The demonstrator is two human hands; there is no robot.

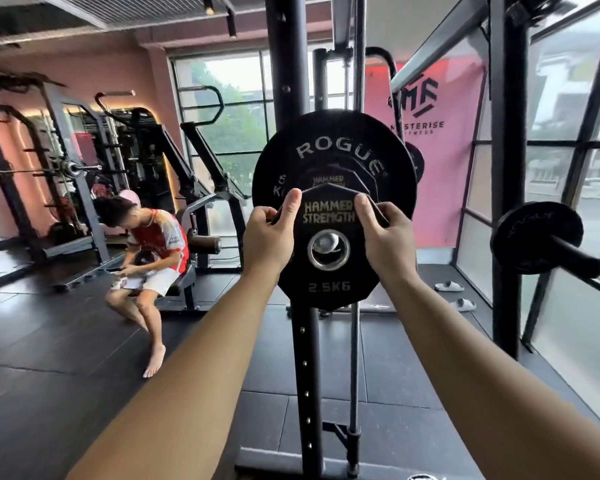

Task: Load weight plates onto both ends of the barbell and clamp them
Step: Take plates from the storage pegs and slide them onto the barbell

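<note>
I hold a small black 2.5 kg plate point(328, 275) marked "Hammer Strength" upright at chest height. My left hand point(269, 237) grips its left edge, thumb on the face. My right hand point(388, 233) grips its right edge the same way. A metal sleeve end point(328, 244) shows through the plate's centre hole. Behind it sits another Hammer Strength plate point(328, 176), and behind that a larger black Rogue plate point(336, 147). Whether the small plate is on the sleeve or just in front of it is unclear.
A black rack upright point(303, 375) stands directly behind the plates. To the right, another plate point(530, 237) sits on a peg of a second upright point(506, 168). A person point(153, 251) sits on a bench at left. Black rubber flooring point(84, 358) spreads below; windows lie behind.
</note>
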